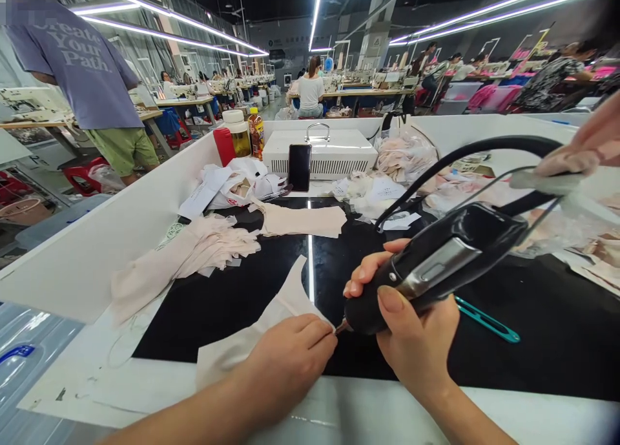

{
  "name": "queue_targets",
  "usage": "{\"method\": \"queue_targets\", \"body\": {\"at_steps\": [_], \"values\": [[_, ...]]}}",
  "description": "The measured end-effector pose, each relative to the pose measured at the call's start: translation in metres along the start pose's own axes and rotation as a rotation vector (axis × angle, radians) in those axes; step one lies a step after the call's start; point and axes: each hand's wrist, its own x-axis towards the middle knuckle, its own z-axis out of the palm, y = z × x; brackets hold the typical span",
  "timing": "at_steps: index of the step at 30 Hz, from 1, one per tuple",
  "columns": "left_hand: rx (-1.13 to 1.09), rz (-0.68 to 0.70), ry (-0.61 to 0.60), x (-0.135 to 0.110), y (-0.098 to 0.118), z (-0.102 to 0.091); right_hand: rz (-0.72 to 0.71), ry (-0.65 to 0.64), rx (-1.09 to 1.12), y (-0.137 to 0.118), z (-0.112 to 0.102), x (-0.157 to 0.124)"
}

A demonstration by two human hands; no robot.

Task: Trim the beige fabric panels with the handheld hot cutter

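Observation:
My left hand [295,354] presses on a pale cream fabric piece [271,322] with a curved, pointed end, pinching its right edge. My right hand [416,335] is wrapped round a black corded hand tool [436,264] with a metal lever on its side. The tool's narrow tip meets or nearly touches the fabric edge by my left fingertips; the exact contact is hidden. A thick black cord [465,148] loops up from the tool's rear. At the upper right, another person's hand [591,138] appears beside the cord, where clear plastic is wrapped.
Cream fabric pieces lie in a stack [194,248] and a flat pile [303,219] on the black board [232,303]. A teal slotted tool [489,320] lies right. Behind are a phone [299,167], a white vented box [339,151] and bagged scraps [407,154]. White walls [97,258] border the table.

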Motion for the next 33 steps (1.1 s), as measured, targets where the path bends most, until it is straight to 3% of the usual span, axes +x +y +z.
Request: {"method": "queue_targets", "body": {"at_steps": [5, 10, 18, 27, 33], "values": [[0.040, -0.004, 0.041, -0.004, -0.005, -0.006, 0.002, 0.008, -0.007, -0.001, -0.001, -0.002], [0.067, -0.089, 0.000, -0.004, -0.003, -0.012, 0.013, -0.008, -0.006, -0.001, -0.004, -0.002], [0.138, -0.080, -0.053, -0.004, -0.001, -0.010, 0.008, -0.023, -0.039, -0.004, -0.006, -0.002], [0.099, -0.158, 0.069, -0.004, 0.001, -0.009, -0.010, 0.042, -0.049, -0.001, 0.003, 0.012], [0.109, -0.177, 0.089, -0.006, 0.003, -0.010, 0.023, 0.027, -0.042, 0.003, 0.009, 0.015]]}}
